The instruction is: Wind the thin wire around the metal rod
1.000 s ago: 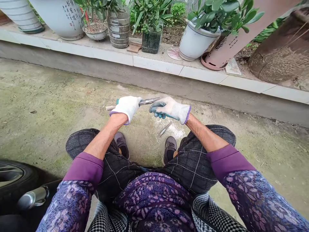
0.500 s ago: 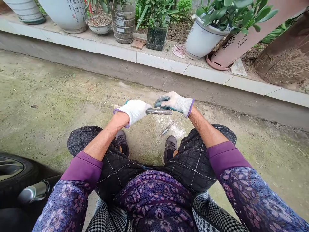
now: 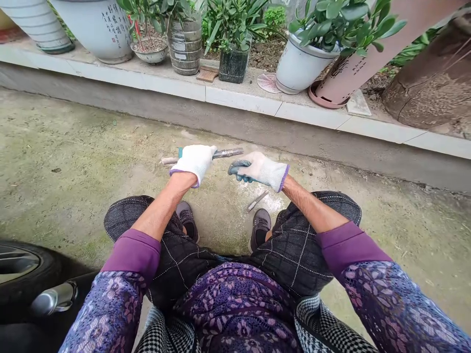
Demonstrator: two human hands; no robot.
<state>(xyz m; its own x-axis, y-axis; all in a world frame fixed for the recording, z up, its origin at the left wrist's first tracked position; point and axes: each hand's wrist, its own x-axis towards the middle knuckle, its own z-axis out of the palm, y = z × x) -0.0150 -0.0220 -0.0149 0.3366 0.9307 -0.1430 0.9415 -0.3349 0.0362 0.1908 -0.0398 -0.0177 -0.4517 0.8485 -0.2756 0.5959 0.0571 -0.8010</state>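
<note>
My left hand point(image 3: 194, 160), in a white knit glove, is closed round a grey metal rod point(image 3: 227, 153) that pokes out on both sides of the fist. My right hand point(image 3: 258, 170), in a white glove with a grey-green palm, hovers just below the rod's right end with the fingers curled and nothing visible in them. A second short metal piece point(image 3: 257, 200) lies on the concrete ground in front of my right shoe point(image 3: 259, 225). I sit with my knees apart in dark quilted trousers.
A raised tiled ledge point(image 3: 239, 99) runs across the back with several potted plants, among them a white pot point(image 3: 300, 66) and a dark pot point(image 3: 232, 63). A vehicle tyre point(image 3: 22, 269) and a chrome part point(image 3: 55, 297) sit at bottom left.
My right hand has come off the rod and dropped slightly below it. The left hand has tilted the rod so its right end points up a little.
</note>
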